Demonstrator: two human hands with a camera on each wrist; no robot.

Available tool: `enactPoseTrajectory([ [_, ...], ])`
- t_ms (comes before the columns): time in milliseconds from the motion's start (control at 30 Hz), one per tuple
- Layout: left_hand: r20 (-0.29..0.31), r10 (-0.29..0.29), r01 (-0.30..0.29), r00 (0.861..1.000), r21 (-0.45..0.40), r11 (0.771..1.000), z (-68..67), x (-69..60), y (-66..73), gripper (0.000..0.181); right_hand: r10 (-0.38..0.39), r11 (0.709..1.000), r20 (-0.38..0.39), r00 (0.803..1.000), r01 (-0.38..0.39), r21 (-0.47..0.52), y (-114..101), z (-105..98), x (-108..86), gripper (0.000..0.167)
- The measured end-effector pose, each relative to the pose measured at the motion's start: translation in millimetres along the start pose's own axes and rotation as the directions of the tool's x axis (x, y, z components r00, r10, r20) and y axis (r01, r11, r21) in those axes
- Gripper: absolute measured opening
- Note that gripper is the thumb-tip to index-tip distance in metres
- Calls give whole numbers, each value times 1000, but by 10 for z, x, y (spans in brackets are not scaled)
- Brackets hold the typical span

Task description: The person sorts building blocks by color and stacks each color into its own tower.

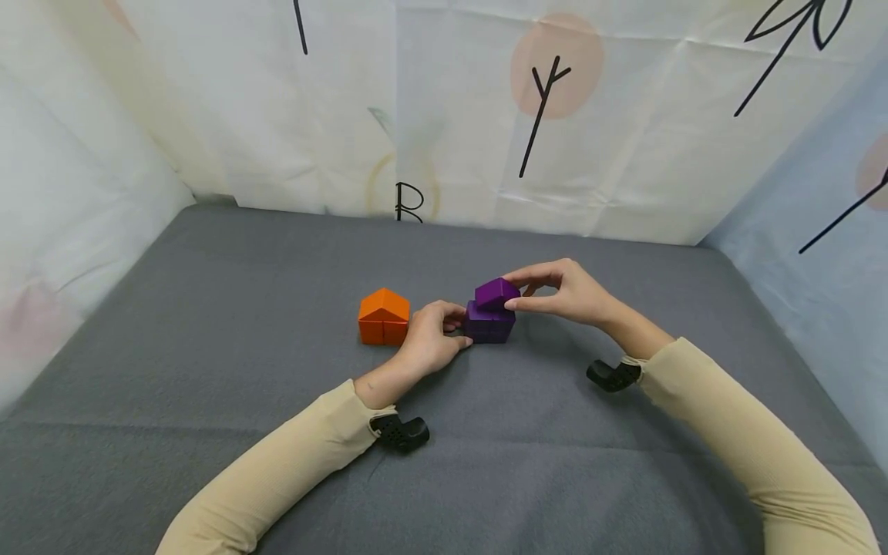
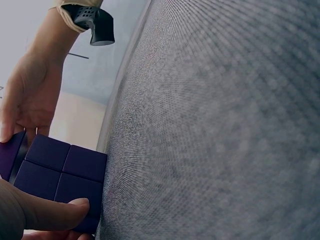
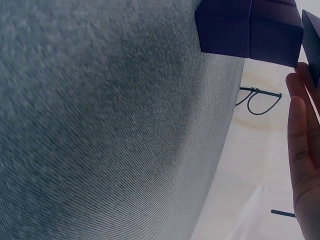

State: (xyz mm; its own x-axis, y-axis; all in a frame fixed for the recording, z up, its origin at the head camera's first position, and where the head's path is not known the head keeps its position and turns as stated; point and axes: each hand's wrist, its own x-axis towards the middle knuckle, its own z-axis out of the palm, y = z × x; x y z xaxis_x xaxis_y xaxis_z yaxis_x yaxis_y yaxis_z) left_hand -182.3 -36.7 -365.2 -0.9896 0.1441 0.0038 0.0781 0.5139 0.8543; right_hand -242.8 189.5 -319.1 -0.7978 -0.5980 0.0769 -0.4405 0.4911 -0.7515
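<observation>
A purple block base [image 1: 489,327], its faces split by seams into squares, stands on the grey cloth. My left hand [image 1: 432,337] grips its left end; in the left wrist view the thumb [image 2: 70,212] lies across the seamed face. Above the base, my right hand [image 1: 572,293] pinches a purple wedge-shaped block [image 1: 496,294] between thumb and fingers. The wedge is tilted, and a gap separates it from the purple blocks [image 3: 250,30] in the right wrist view. Whether one corner touches the base I cannot tell.
Just left of my left hand stands an orange house-shaped stack [image 1: 384,317] with a peaked top. Grey cloth [image 1: 277,270] covers the table. Pale printed curtains [image 1: 458,116] hang behind and at both sides.
</observation>
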Motion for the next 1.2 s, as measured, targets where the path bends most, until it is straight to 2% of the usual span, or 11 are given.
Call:
enactPoseTrajectory([
  [700, -6, -10, 10, 1000, 18, 1000, -6, 17, 40, 35, -10, 1000, 25, 1000, 9, 22, 3, 76, -29, 40],
  [1200, -8, -3, 4, 1000, 18, 1000, 16, -10, 14, 35, -36, 995, 52, 998, 31, 97, 65, 126, -55, 40],
])
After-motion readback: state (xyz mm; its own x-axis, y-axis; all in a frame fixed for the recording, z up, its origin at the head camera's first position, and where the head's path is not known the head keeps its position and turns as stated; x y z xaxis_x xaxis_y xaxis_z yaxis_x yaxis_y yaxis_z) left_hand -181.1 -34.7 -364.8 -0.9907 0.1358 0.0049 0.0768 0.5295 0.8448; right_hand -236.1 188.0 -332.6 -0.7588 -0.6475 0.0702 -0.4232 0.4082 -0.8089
